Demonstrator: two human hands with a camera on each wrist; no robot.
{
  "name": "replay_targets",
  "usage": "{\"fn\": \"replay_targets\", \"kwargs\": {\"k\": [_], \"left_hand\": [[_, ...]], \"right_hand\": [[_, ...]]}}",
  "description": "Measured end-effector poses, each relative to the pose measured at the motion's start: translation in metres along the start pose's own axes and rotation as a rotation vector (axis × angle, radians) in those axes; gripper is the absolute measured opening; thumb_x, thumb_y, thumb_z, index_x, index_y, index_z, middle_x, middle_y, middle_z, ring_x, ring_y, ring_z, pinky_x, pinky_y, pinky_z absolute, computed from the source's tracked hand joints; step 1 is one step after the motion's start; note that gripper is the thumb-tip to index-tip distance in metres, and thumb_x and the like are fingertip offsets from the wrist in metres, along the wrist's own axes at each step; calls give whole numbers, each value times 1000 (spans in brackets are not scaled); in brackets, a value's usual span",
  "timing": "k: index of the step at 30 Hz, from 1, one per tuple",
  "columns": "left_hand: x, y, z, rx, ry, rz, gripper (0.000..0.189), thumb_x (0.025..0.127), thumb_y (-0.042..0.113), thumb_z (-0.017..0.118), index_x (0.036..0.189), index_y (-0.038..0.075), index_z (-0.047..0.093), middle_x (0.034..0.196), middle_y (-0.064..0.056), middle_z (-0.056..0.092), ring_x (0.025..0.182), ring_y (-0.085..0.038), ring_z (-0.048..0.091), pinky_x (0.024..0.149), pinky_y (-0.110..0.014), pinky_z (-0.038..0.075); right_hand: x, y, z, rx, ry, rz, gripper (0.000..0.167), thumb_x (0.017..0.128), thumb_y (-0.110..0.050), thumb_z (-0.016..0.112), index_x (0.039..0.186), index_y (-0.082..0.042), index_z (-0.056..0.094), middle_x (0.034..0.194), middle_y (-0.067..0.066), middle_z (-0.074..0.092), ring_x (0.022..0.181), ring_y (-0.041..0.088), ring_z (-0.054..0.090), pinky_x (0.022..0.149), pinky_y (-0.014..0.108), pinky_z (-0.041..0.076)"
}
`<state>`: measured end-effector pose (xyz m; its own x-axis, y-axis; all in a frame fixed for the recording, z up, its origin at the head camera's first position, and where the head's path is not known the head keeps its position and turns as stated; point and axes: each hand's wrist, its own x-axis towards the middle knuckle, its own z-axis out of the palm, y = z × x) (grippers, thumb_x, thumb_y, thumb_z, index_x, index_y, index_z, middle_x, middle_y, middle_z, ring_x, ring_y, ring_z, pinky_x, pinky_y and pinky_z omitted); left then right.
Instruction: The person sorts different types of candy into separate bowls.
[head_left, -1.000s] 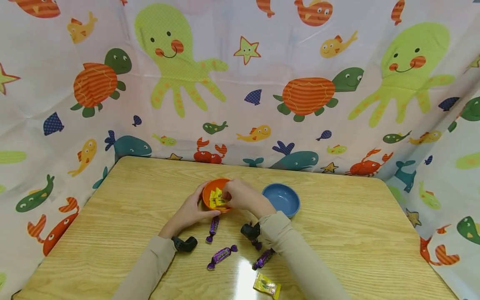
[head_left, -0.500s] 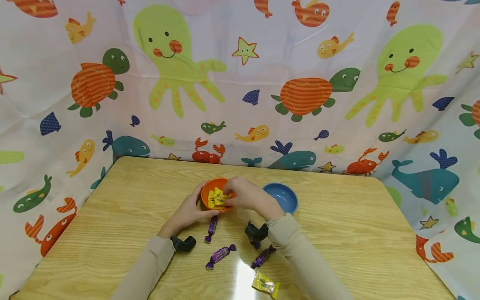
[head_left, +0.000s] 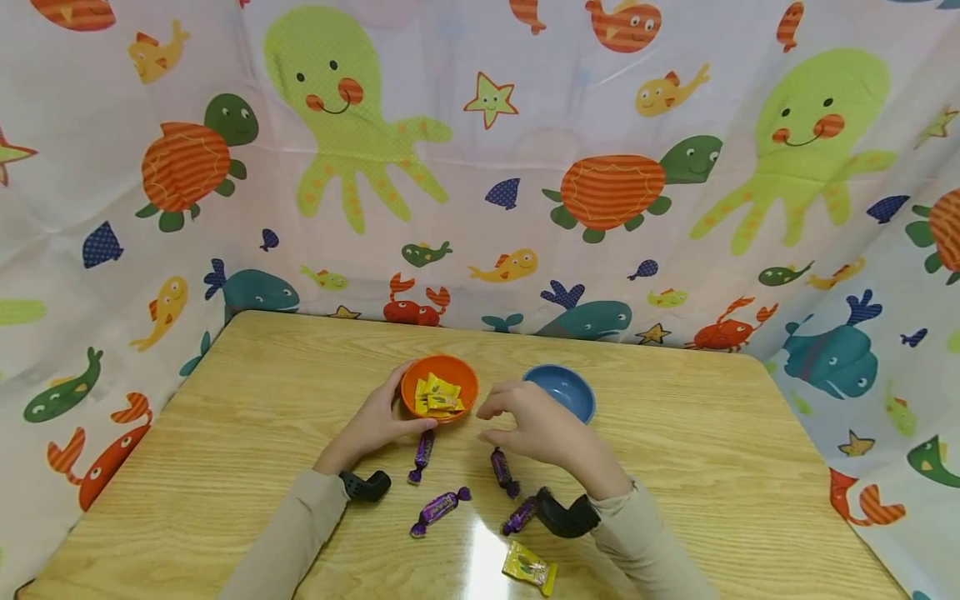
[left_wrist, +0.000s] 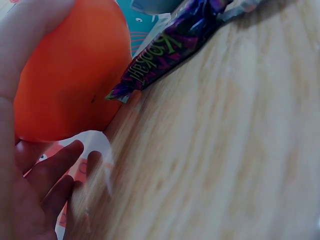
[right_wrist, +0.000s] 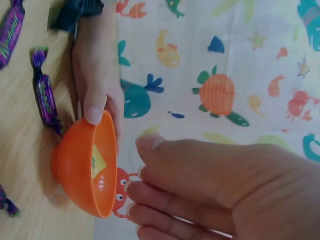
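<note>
**Left hand (head_left: 381, 423) gripped a smooth, round orange bowl (head_left: 450, 367) as the right hand (head_left: 538, 425) hung beside it with nothing visible in its grasp**

The orange bowl stood upright on a pale wood-grain desk (head_left: 675, 450), well back from the near side, with several small, flat yellow wrapped packets (head_left: 438, 397) heaped inside. The left hand was curved round its left side, the thumb at the near rim and the fingers reaching behind.

The right hand was in the air between the orange bowl and a round blue bowl (head_left: 567, 386), hiding part of the blue one. Its fingers were loosely bent and partly open, with a gap between thumb and forefinger, clear of the orange rim.

Four shiny purple twist-wrapped candies lay on the near part of the desk: one (head_left: 422, 457) just beside the orange bowl, one (head_left: 441, 509) nearer the viewer, one (head_left: 503, 472) below the right hand, and one (head_left: 520, 516) partly covered by a black wrist device (head_left: 567, 514). A single yellow packet (head_left: 529, 568) lay nearest the viewer.

Behind the desk hung a white curtain (head_left: 465, 200) printed with sea animals.
</note>
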<state>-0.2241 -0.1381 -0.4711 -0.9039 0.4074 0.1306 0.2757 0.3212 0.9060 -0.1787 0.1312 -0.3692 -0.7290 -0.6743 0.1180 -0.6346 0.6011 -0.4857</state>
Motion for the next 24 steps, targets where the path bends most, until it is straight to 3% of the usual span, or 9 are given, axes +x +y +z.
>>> {"fn": "replay_targets", "kwargs": {"k": [12, 16, 20, 24], "left_hand": [[-2, 5, 0, -4, -6, -16, 98, 81, 25, 84, 156, 6, 24, 156, -14, 35, 145, -30, 29, 118, -53, 19], [-1, 3, 1, 8, -10, -23, 98, 81, 25, 84, 156, 6, 24, 156, -14, 36, 145, -30, 30, 118, -53, 20], [5, -16, 3, 18, 2, -14, 100, 81, 25, 85, 157, 9, 22, 157, -13, 34, 146, -30, 28, 118, -54, 19], [10, -35, 6, 14, 17, 0, 102, 80, 26, 86, 158, 16, 21, 157, -9, 34, 146, -28, 27, 119, -53, 17]], "right_hand": [[-80, -3, 24, 107, 36, 103, 12, 85, -13, 79, 96, -8, 76, 92, -1, 69, 88, 14, 64, 75, 33, 57], [-106, -5, 38, 156, -27, 172, 16, 84, -23, 81, 95, -12, 76, 91, -8, 67, 85, 7, 61, 74, 28, 55], [-125, -6, 52, 150, -59, 201, 26, 82, -32, 82, 97, -12, 75, 93, -12, 64, 86, 3, 57, 74, 26, 54], [-134, -3, 63, 114, -28, 135, 32, 80, -36, 84, 96, -10, 74, 92, -12, 62, 86, 2, 55, 73, 25, 53]]}}
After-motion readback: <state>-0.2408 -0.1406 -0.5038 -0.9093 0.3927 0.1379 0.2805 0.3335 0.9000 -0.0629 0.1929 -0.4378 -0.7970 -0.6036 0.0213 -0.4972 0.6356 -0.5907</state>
